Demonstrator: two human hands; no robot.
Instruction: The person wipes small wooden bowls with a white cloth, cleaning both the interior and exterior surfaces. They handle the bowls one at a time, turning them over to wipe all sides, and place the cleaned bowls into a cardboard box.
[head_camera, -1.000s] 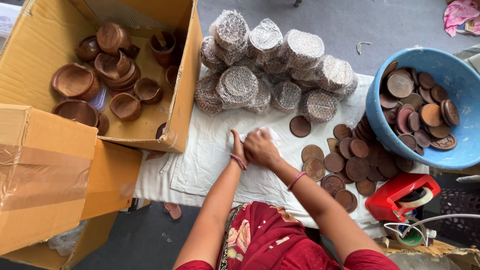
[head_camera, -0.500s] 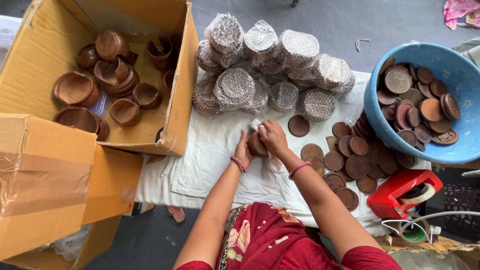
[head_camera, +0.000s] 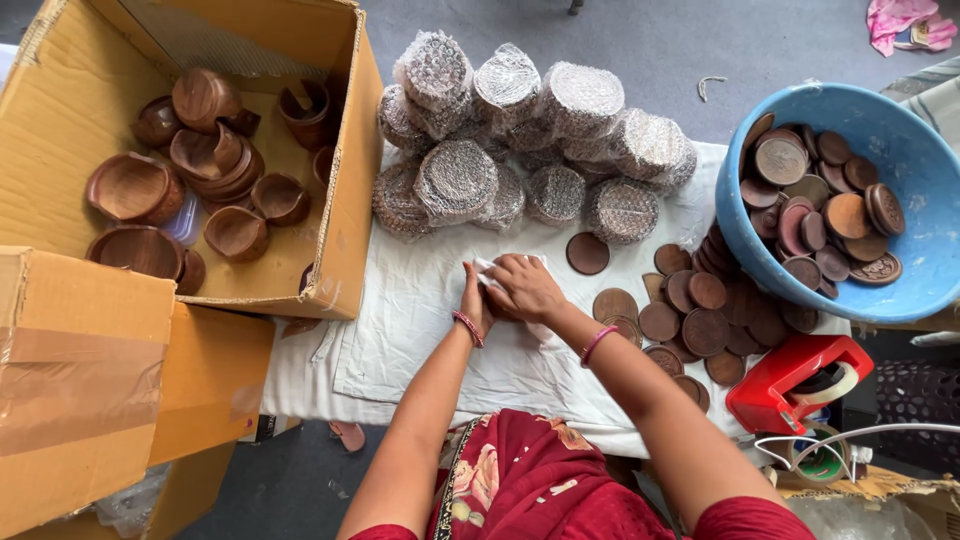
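Bubble wrap (head_camera: 492, 272) sits crumpled under my two hands at the middle of the white cloth (head_camera: 400, 330), and something is bundled in it that I cannot make out.

Going by size, the open cardboard box (head_camera: 60, 150) takes up my left side, with brown wooden bowls (head_camera: 135, 188) piled inside it. On my right, the blue tub (head_camera: 920, 200) holds carved wooden discs (head_camera: 782, 160). Ahead of my hands, a heap of wrapped bundles (head_camera: 520, 150) rests on the cloth-covered tabletop. Loose brown discs (head_camera: 705, 330) lie spread between my right arm and the tub, one of them just beyond my hands. A red tape dispenser (head_camera: 790, 385) stands at the near right edge.

My right hand (head_camera: 525, 288) lies over the bundle, fingers clasped down on the wrap. My left hand (head_camera: 474, 300) presses against its side, fingers curled onto the same wrap. Both wrists wear thin pink bangles (head_camera: 596, 344).
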